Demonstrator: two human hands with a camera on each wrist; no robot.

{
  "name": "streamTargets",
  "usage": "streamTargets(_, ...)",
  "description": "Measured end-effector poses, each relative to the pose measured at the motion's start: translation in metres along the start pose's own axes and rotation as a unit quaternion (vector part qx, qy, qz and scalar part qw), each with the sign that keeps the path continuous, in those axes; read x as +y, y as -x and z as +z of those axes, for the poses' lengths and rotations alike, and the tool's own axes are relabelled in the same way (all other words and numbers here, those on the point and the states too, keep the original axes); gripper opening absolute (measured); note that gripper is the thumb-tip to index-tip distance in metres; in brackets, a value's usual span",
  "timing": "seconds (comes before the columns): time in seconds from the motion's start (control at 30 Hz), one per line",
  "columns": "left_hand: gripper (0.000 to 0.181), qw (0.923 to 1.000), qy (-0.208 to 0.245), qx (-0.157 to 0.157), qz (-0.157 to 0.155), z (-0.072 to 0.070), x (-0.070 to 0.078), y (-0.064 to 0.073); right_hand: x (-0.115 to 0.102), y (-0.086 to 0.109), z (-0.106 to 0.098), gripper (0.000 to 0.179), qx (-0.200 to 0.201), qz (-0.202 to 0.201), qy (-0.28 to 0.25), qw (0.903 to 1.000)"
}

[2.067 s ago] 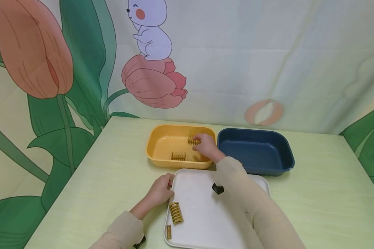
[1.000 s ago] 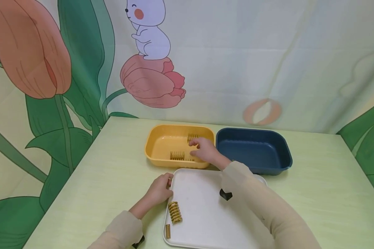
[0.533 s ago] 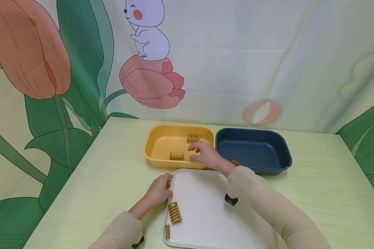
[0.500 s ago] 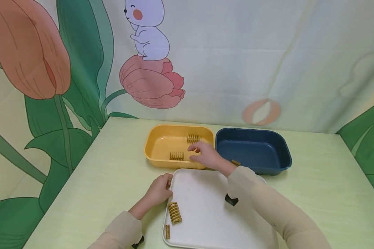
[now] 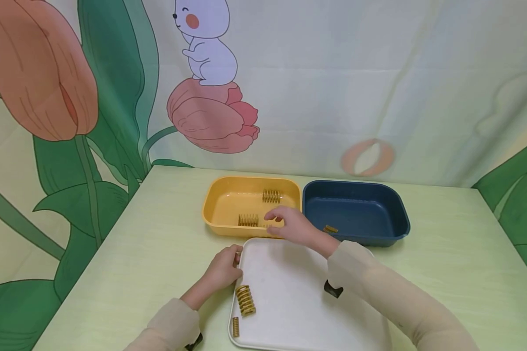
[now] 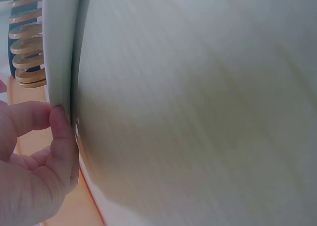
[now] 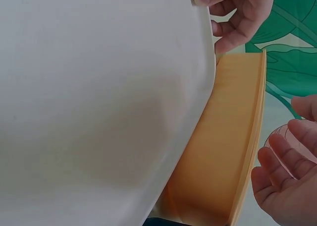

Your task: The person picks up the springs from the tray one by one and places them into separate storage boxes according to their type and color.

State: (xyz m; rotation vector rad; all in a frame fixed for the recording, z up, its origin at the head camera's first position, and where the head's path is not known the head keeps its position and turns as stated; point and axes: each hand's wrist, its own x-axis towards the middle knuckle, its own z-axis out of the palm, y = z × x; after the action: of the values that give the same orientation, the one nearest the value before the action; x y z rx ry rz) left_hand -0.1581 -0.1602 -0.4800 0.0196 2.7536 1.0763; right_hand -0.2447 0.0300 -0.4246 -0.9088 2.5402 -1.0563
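My left hand (image 5: 223, 268) pinches the left rim of the white tray (image 5: 298, 292); the left wrist view shows thumb and finger at that rim. On the tray near this hand lie a thick gold coil spring (image 5: 245, 300) and a small thin spring (image 5: 235, 327). My right hand (image 5: 292, 225) hovers over the front right of the yellow bin (image 5: 217, 228), fingers spread and loosely bent, holding nothing. Inside that bin are one spring (image 5: 271, 196) at the back and another spring (image 5: 248, 220) in front, with a smaller one partly hidden by the hand.
A dark blue bin (image 5: 355, 214) stands right beside the yellow one, with a small spring (image 5: 331, 228) near its front wall. Both bins sit behind the tray on a pale green table (image 5: 448, 253). A printed curtain (image 5: 312, 97) hangs behind.
My right hand has drawn away from the back spring in the yellow bin, moving nearer the tray and uncovering that spring. The small spring in the blue bin came into view. The left hand stayed put.
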Motion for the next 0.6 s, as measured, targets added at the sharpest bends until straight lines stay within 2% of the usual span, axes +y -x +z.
streamTargets(0.37,0.051,1.0000,-0.006,0.003,0.005,0.001,-0.001,-0.001,-0.009,0.015,0.003,0.027,-0.002,-0.036,0.030,0.9989)
streamTargets(0.6,0.053,0.9999,-0.005,0.005,0.008,0.000,0.000,0.000,-0.013,0.023,0.004,0.027,-0.020,-0.021,0.019,0.9994)
